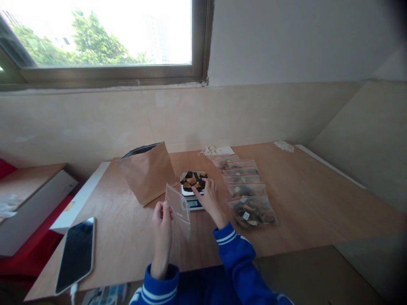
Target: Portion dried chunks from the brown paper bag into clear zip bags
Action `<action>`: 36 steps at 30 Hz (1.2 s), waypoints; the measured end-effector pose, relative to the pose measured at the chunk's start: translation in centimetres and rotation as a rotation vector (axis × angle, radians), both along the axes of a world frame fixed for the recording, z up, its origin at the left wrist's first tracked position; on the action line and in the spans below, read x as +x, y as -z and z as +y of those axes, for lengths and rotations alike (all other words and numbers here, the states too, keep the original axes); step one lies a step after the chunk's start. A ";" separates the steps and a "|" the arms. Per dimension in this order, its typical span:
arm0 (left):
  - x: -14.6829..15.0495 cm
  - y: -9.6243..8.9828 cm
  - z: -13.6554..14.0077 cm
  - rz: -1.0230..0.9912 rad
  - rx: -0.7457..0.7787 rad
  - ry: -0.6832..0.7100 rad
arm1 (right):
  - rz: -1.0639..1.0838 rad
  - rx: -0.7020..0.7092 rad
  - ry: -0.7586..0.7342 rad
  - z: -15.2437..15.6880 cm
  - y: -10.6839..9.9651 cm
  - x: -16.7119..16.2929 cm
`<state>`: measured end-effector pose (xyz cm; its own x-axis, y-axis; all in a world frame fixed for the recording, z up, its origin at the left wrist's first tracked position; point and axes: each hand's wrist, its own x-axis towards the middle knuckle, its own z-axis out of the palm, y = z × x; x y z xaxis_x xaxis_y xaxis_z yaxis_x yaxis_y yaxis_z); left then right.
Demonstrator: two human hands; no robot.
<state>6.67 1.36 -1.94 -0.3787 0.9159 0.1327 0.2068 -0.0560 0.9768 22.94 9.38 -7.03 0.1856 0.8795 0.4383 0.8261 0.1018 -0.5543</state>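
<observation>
My left hand (163, 217) is closed on the edge of a clear zip bag (177, 204), which looks empty and tilts beside the scale. Dark-edged, tan dried slices (191, 181) lie heaped on the plate of a small digital scale (187, 195), whose display faces me. Over the right side of this heap reaches my right hand (208, 195), thumb and fingers apart, fingertips at the slices. Whether the fingertips press on a slice is hard to see. Just right of that hand lies a filled zip bag (254, 211) with a small white label.
A brown paper pouch (148, 171) stands left of the scale. Several filled zip bags (244, 178) overlap in a row on the right. Pale scraps (210, 151) and crumpled plastic (284, 146) lie at the back. A tablet (77, 252) with a cable sits front left.
</observation>
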 end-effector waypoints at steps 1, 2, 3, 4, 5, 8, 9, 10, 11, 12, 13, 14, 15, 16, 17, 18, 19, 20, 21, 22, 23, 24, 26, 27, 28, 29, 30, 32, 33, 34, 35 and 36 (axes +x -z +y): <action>0.1 0.1 0.4 -0.008 -0.010 0.007 | -0.023 -0.039 0.029 0.3 0.1 -0.2; 0.2 0.2 0.7 -0.016 -0.020 0.017 | -0.046 -0.074 0.048 0.5 0.2 -0.5; 0.3 0.2 1.1 -0.023 -0.030 0.028 | -0.068 -0.102 0.057 0.5 0.2 -0.6; 0.3 0.3 1.4 -0.027 -0.040 0.036 | -0.088 -0.120 0.059 0.5 0.3 -0.8; 0.3 0.4 1.6 -0.029 -0.048 0.039 | -0.104 -0.128 0.059 0.5 0.3 -0.9; 0.3 0.7 2.1 -0.032 -0.061 0.031 | -0.123 -0.135 0.075 0.3 0.4 -0.8; 0.2 0.7 2.1 -0.033 -0.059 0.027 | -0.124 -0.141 0.086 0.3 0.4 -0.8; 0.2 0.7 2.1 -0.032 -0.056 0.024 | -0.126 -0.149 0.096 0.3 0.3 -0.7; 0.2 0.7 2.1 -0.031 -0.052 0.025 | -0.130 -0.158 0.106 0.2 0.3 -0.7; 0.1 0.7 2.0 -0.030 -0.049 0.027 | -0.136 -0.165 0.113 0.2 0.2 -0.6; 0.1 0.7 2.0 -0.032 -0.047 0.031 | -0.144 -0.168 0.115 0.2 0.1 -0.5; 0.1 0.7 1.9 -0.036 -0.044 0.036 | -0.151 -0.166 0.114 0.2 0.1 -0.4; 0.1 0.7 1.9 -0.043 -0.043 0.042 | -0.156 -0.160 0.108 0.3 0.0 -0.2; 0.1 0.6 1.9 -0.049 -0.043 0.048 | -0.158 -0.153 0.102 0.3 0.1 0.0; 0.1 0.6 1.9 -0.054 -0.043 0.051 | -0.155 -0.143 0.097 0.4 0.1 0.2; 0.2 0.7 1.9 -0.057 -0.044 0.052 | -0.149 -0.131 0.093 0.6 0.3 0.4; 0.2 0.7 2.0 -0.060 -0.044 0.053 | -0.139 -0.114 0.088 0.7 0.5 0.6; 0.2 0.8 2.0 -0.062 -0.043 0.052 | -0.127 -0.090 0.076 0.9 0.7 0.9; 0.2 0.8 1.9 -0.063 -0.039 0.049 | -0.114 -0.059 0.060 1.0 1.0 1.1; 0.3 0.9 1.9 -0.063 -0.035 0.047 | -0.100 -0.024 0.041 1.2 1.4 1.3; 0.3 0.9 1.9 -0.063 -0.031 0.046 | -0.087 0.010 0.019 1.4 1.7 1.5; 0.4 0.9 1.9 -0.063 -0.028 0.046 | -0.072 0.039 0.001 1.6 2.1 1.7; 0.4 1.0 1.8 -0.063 -0.024 0.051 | -0.030 0.081 -0.020 1.9 2.8 1.9; 0.5 1.0 1.7 -0.065 -0.023 0.055 | -0.005 0.095 -0.026 2.0 3.1 2.0; 0.5 1.0 1.7 -0.065 -0.021 0.056 | 0.022 0.106 -0.030 2.1 3.3 2.1; 0.5 1.0 1.7 -0.063 -0.021 0.056 | 0.049 0.114 -0.034 2.2 3.4 2.1; 0.5 1.0 1.7 -0.061 -0.021 0.055 | 0.077 0.118 -0.036 2.3 3.4 2.2; 0.6 1.0 1.8 -0.059 -0.024 0.053 | 0.138 0.113 -0.035 2.3 3.1 2.3; 0.6 1.0 1.8 -0.060 -0.024 0.053 | 0.172 0.109 -0.025 2.3 2.8 2.3; 0.6 0.9 1.8 -0.064 -0.024 0.053 | 0.206 0.107 -0.006 2.3 2.5 2.5; 0.6 0.9 1.9 -0.068 -0.024 0.055 | 0.238 0.110 0.016 2.3 2.1 2.6; 0.6 0.9 1.9 -0.074 -0.024 0.056 | 0.267 0.117 0.040 2.3 1.8 2.8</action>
